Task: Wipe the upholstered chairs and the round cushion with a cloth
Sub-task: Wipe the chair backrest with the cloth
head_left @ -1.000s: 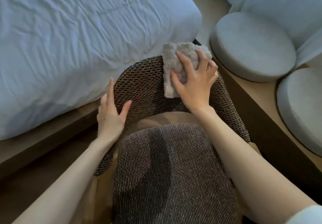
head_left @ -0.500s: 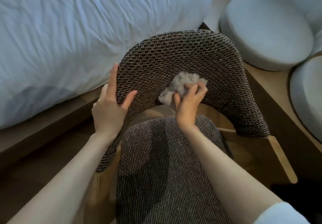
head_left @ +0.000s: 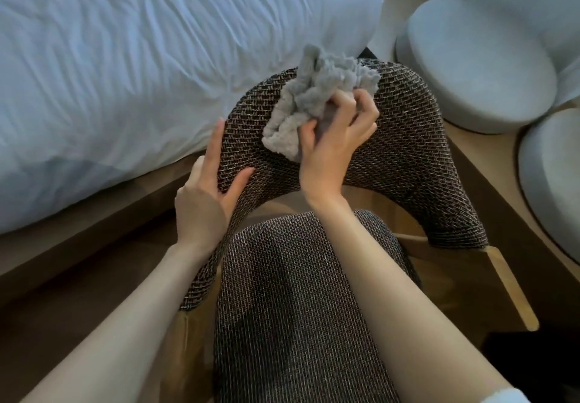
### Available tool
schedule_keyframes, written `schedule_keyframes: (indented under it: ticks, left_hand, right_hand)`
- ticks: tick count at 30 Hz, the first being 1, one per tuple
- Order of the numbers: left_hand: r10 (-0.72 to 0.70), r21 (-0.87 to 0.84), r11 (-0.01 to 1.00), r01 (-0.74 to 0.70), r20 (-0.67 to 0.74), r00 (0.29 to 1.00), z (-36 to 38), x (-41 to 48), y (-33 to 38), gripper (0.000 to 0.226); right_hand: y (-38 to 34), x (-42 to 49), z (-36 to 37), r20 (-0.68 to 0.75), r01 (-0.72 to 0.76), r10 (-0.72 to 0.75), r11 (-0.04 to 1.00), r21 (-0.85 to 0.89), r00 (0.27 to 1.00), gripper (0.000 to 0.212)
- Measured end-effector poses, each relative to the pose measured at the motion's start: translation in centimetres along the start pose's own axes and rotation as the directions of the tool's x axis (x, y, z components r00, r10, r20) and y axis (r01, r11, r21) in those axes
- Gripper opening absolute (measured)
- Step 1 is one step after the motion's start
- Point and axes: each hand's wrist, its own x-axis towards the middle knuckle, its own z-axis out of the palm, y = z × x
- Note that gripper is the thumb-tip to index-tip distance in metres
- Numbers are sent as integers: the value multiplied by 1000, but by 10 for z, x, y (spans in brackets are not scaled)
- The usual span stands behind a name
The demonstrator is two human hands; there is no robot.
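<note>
A bedroom. A bed with a rumpled white sheet on a low wood frame lies just beyond the left hand. Right of the right hand, round pale cushions sit on a wood ledge. Both hands are on a woven chair.

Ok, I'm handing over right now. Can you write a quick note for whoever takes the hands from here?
Left hand: open, fingers flat against the left side of the chair backrest.
Right hand: grips the bunched grey cloth, pressing it on the upper part of the backrest.
Done: backrest wipe under way; how much is covered cannot be told.
To do: rest of the backrest, the chair seat, then the round cushion to the right, which sits beside a second cushion.
</note>
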Motion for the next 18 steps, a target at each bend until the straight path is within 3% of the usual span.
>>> schedule_keyframes:
  ticks: [3, 5, 7, 10, 14, 15, 18]
  left_hand:
    - [12, -8, 1000, -12, -10, 1000, 0, 0, 0, 71]
    - [9, -25, 1000, -10, -10, 1000, 0, 0, 0, 71]
    - [6, -36, 999, -6, -10, 1000, -2, 0, 1, 71]
    - [6, -35, 999, -6, -2, 1000, -2, 0, 2, 70]
    - [-13, -9, 1000, 13, -2, 1000, -1, 0, 3, 71]
    - [-14, -7, 1000, 14, -3, 1000, -1, 0, 3, 72]
    - [-15, -10, 1000, 15, -12, 1000, -1, -1, 2, 72]
  right_hand:
    - [16, -14, 12, -17, -53, 52, 999, -7, 998, 50]
    - [29, -31, 15, 28, -206, 206, 978, 17, 978, 59]
    - [41, -58, 17, 135, -396, 388, 917, 41, 912, 65]
    - [56, -88, 21, 247, -552, 535, 834, -4, 808, 61]
    - [48, -84, 17, 284, -726, 690, 688, 29, 666, 54]
    - [40, -81, 10, 253, -721, 692, 693, 31, 676, 47]
    - [5, -62, -14, 82, -535, 529, 834, 134, 845, 33]
